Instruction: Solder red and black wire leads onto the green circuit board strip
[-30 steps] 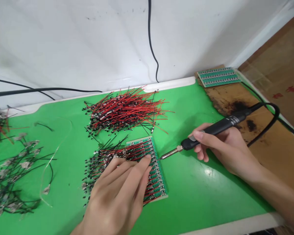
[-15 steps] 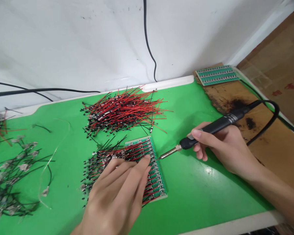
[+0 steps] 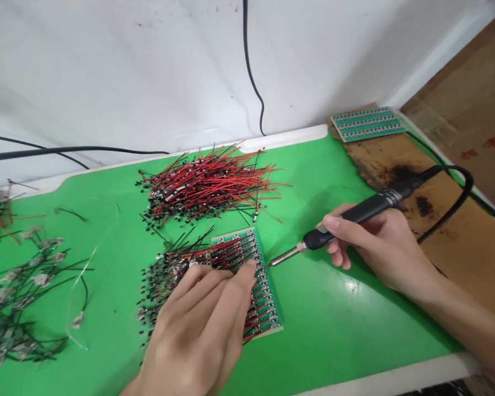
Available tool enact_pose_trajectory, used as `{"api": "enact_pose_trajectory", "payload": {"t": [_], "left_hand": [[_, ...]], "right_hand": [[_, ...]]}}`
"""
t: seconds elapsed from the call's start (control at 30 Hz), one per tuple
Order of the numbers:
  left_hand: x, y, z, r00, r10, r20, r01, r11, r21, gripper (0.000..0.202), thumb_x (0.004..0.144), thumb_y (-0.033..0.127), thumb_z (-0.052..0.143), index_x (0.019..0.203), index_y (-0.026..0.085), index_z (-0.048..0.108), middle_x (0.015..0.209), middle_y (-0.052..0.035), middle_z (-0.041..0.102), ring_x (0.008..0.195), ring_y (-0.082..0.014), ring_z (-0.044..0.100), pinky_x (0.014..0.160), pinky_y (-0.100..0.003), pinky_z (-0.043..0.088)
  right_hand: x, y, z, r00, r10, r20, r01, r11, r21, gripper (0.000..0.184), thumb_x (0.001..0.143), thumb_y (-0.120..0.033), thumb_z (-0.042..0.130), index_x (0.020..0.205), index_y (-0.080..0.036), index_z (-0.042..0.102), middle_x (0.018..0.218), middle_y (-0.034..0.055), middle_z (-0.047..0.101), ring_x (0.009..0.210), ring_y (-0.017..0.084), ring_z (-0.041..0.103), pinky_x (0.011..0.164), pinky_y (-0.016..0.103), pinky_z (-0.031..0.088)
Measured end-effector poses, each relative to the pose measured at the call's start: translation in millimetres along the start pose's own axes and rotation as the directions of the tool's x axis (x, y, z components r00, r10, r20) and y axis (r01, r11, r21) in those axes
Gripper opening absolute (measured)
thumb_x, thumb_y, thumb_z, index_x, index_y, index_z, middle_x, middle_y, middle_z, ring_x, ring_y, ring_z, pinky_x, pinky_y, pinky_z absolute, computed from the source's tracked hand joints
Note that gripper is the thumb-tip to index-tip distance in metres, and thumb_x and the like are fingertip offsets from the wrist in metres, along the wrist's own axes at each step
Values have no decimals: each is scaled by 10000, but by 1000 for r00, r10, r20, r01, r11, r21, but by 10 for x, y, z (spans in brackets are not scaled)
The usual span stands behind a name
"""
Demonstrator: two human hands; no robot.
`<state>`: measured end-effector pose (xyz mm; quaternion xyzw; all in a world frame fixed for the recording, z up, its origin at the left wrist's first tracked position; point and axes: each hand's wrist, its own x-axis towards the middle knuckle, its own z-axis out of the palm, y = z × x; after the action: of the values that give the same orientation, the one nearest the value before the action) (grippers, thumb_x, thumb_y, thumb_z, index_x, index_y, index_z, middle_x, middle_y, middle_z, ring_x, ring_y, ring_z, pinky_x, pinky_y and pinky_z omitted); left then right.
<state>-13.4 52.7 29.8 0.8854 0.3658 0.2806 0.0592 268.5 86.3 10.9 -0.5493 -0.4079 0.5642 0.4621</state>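
My right hand [image 3: 381, 250] still pinched the soldering iron [image 3: 365, 212] in a narrow pencil grip, its tip just beside the green circuit board [image 3: 267, 308] — unchanged from a moment earlier. My left hand [image 3: 192, 330], open, lay on the red-and-black wires [image 3: 226, 256] on that board — barely shifted.

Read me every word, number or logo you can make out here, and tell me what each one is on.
Nothing can be read clearly.
Soldering iron handle: small white print, too small to read.
Cardboard: red printing, blurred and cut off, unreadable.
Circuit boards: no legible markings.
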Motion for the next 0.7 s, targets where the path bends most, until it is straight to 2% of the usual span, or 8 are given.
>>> {"api": "enact_pose_trajectory", "payload": {"t": [0.27,0.53,0.7], "left_hand": [[25,5,2,1000,10,15,-11,998,58,247,1049,13,640,1284,72,685,978,-44,827,827,-160,760,873,-376,554],[51,11,-13,1000,-1,22,0,1000,30,225,1052,25,629,1264,76,681,956,-31,812,797,-145,737,883,-360,550],[26,-2,-9,1000,-25,-1,25,1000,13,230,1053,36,639,1266,117,672,940,1,806,782,-123,725,887,-325,549]], "right_hand": [[-1,1,7,1000,18,-10,-18,1000,15,407,702,-514,1049,658,-179,823,574,48,725,425,170,688,364,206,554],[3,9,-35,999,36,13,-37,998,58,411,751,-546,1018,701,-182,833,577,40,730,432,162,689,372,198,546],[0,-3,-38,999,49,13,-50,997,60,419,737,-539,1025,693,-173,824,572,45,728,433,165,683,375,205,548]]}}
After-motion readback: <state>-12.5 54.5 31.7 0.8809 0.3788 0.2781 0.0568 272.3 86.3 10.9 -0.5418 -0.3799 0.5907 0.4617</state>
